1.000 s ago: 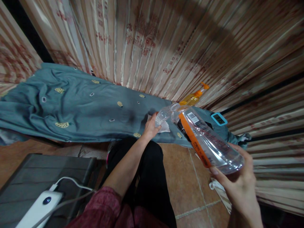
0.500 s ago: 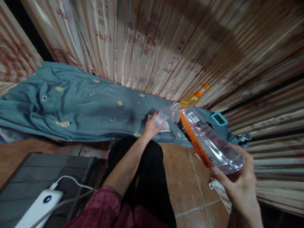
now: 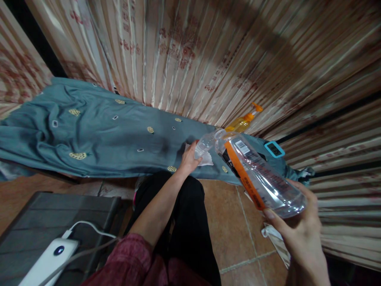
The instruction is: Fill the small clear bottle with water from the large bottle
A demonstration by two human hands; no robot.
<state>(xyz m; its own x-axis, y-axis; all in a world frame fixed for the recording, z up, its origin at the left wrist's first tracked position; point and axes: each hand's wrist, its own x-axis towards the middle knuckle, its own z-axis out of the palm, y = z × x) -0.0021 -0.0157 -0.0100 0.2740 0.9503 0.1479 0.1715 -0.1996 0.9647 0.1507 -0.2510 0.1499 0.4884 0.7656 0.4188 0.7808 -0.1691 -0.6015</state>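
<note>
- Curtain (image 3: 181,47): the largest thing in the room; it hangs in many folds behind the bench, beige, with reddish printed figures. A dark bar (image 3: 37,39) crosses it at the upper left.
- Bench (image 3: 127,137): long and narrow, covered with a blue-green cloth printed with yellow pineapples. The cloth is wrinkled at the left end and smoother in the middle.
- Floor (image 3: 229,226): orange-brown tiles with pale joints.
- Stool (image 3: 80,208): grey and slatted, at the lower left, in front of the bench.
- Big bottle (image 3: 262,174): transparent, with an orange and black label, tilted above the right part of the bench. The fingers of the right hand (image 3: 303,228) are grasping it near its base.
- Small bottle (image 3: 205,143): transparent, over the bench, mouth to mouth with the big bottle; I cannot tell if the rims touch. The fingers of the left hand (image 3: 190,159) are closed around its lower part.
- Power bank (image 3: 47,262): white, lying on the stool, with a cable plugged in.
- Pump bottle (image 3: 239,124): yellow, with orange pump, near the curtain.
- Clock (image 3: 274,149): blue-framed, at the right end.
- Tissue (image 3: 207,159): white, beside the left hand, on the cloth.
</note>
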